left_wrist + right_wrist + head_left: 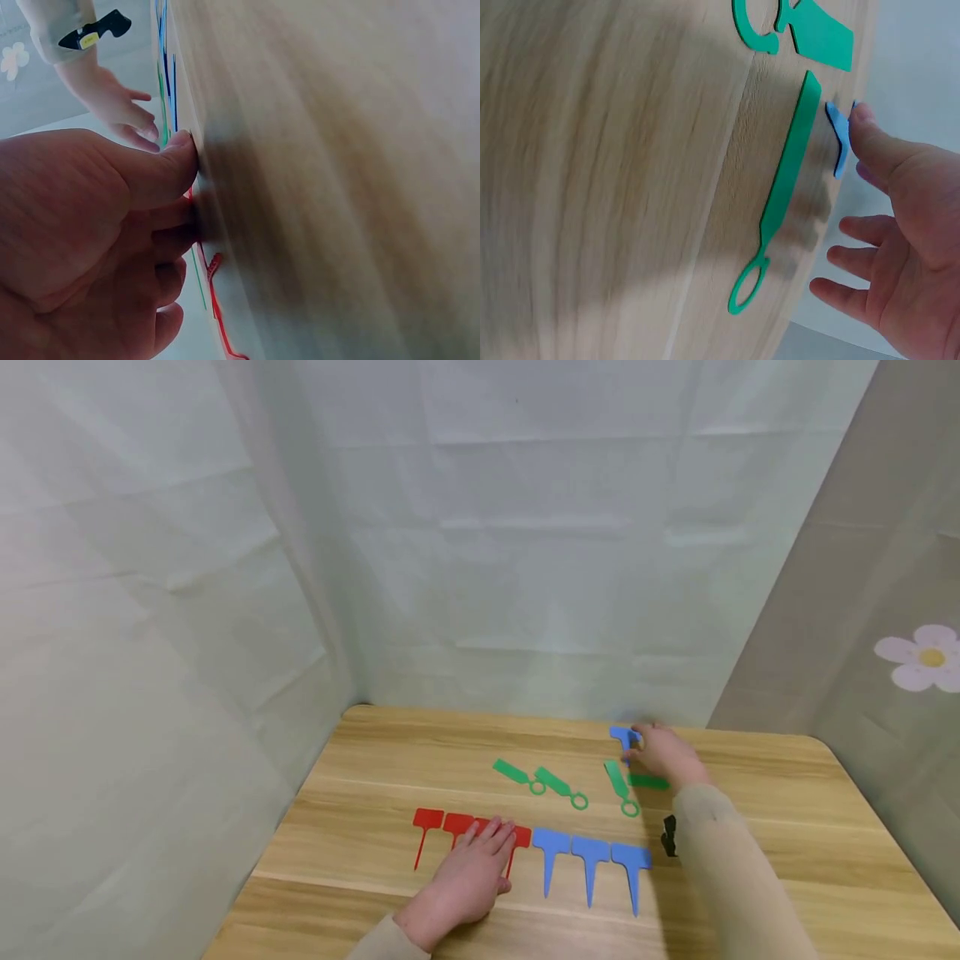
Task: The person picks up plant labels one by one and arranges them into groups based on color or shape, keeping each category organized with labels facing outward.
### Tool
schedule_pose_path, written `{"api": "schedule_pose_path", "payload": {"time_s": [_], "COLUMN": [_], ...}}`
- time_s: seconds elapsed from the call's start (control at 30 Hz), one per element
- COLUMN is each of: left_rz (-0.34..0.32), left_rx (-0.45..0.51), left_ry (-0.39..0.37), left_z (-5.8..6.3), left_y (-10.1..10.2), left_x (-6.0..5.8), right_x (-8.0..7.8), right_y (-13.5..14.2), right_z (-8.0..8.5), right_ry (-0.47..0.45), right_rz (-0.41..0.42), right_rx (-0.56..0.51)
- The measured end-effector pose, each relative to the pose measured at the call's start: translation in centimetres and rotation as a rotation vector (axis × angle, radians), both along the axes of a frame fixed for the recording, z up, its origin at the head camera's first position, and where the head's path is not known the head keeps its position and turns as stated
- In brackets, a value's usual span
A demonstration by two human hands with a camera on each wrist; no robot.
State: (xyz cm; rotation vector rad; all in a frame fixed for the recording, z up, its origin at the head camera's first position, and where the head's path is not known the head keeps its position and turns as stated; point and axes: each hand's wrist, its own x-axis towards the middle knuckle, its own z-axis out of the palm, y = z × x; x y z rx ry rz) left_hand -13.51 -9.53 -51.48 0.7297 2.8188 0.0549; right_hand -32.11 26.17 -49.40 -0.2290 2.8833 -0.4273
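Blue plastic-looking, a T-shaped tag lies near the table's far edge, at one o'clock from the middle of the table as the head view shows it. The right hand is at its three o'clock side, thumb and forefinger at the tag and the other fingers spread apart; whether it has hold of the tag I cannot tell. Just beside that hand lie a green ring-ended tag, toward six o'clock from the blue one, and a second green strip toward five. Two more green tags lie toward eight to nine o'clock. Nearer the person, the left hand rests with fingers extended over part of a row of red tags, gripping nothing visible. Three blue tags continue that row at its three o'clock end. Pale cloth hangs at twelve o'clock; a flower marks the fabric at two.
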Motion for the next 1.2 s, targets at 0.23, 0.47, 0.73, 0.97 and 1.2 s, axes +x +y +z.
{"api": "schedule_pose_path", "payload": {"time_s": [0.23,0.47,0.73,0.97,1.2], "left_rz": [-0.004,0.007,0.001,-0.001,0.018], "left_rx": [-0.011,-0.019,-0.026,-0.032,-0.027], "left_ry": [0.024,0.005,0.011,0.021,-0.023], "left_z": [-0.3,-0.2,0.0,0.0,-0.2], "left_y": [0.1,0.1,0.3,0.3,0.6], "left_x": [0.0,0.1,0.1,-0.1,-0.4], "right_x": [-0.3,-0.7,-1.3,-1.3,-1.0], "right_y": [-0.3,-1.1,-1.9,-1.8,-1.5], "right_z": [-0.2,-0.1,-0.3,-0.4,-0.9], "right_ry": [-0.027,-0.086,-0.104,-0.092,-0.060], "right_rz": [-0.030,-0.110,-0.192,-0.250,-0.271], "right_rx": [0.041,-0.003,0.022,0.029,0.015]}}
